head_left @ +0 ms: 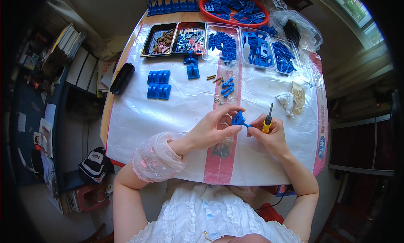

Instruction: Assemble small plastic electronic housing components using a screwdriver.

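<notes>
My left hand (212, 127) grips a blue plastic bracket (238, 117) between thumb and fingers. In my right hand (272, 137), the fingertips pinch a slim blue plastic piece (246, 125) against the bracket; whether it is inserted I cannot tell. A screwdriver (267, 123) with a yellow and black handle is tucked in the same hand, its shaft pointing up. Just beyond my hands lie several loose blue plastic pieces (227, 88), a few brass-coloured screws (211, 77) and small nuts (216, 100).
Across the back stand trays of screws (162, 44), nuts (189, 41) and blue parts (223, 43). A red basin (205, 11) holds blue plates. Blue assembled pieces (158, 84) sit left, near a black case (122, 78). Crumpled wrapping (286, 103) lies right.
</notes>
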A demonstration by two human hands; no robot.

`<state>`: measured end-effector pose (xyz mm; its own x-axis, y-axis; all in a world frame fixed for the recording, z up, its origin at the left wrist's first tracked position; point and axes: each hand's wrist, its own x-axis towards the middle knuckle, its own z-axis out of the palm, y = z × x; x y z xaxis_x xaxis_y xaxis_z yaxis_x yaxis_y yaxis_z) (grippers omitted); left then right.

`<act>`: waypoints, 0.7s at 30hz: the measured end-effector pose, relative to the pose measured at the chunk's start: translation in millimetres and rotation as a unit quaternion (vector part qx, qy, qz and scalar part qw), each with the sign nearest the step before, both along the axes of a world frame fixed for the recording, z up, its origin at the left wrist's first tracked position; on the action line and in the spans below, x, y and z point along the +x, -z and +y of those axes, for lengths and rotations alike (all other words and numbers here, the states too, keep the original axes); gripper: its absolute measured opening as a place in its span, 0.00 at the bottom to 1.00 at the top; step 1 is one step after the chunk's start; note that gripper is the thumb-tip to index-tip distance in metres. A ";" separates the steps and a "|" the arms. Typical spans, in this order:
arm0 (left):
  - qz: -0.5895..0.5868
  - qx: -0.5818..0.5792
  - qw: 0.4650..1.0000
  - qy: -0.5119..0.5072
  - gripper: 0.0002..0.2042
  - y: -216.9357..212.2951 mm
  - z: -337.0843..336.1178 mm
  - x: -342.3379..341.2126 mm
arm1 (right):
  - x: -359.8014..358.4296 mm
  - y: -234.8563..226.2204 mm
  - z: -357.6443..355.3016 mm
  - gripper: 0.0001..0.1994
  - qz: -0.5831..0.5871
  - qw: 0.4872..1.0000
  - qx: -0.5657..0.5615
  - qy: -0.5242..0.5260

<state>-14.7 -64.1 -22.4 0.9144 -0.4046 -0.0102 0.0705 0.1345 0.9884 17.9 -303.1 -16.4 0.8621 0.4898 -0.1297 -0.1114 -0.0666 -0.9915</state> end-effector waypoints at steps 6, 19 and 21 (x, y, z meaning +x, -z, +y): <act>0.028 -0.042 0.999 0.019 0.27 0.8 3.7 2.7 | -0.7 -5.3 2.2 0.04 0.008 1.000 -0.015 0.014; 0.025 -0.044 0.999 0.015 0.29 -1.5 3.6 3.8 | 0.6 -7.1 2.0 0.04 0.016 1.000 -0.023 0.011; 0.040 -0.036 0.998 0.026 0.30 -0.8 5.6 4.0 | 0.8 -6.4 2.2 0.04 0.014 1.000 -0.022 0.008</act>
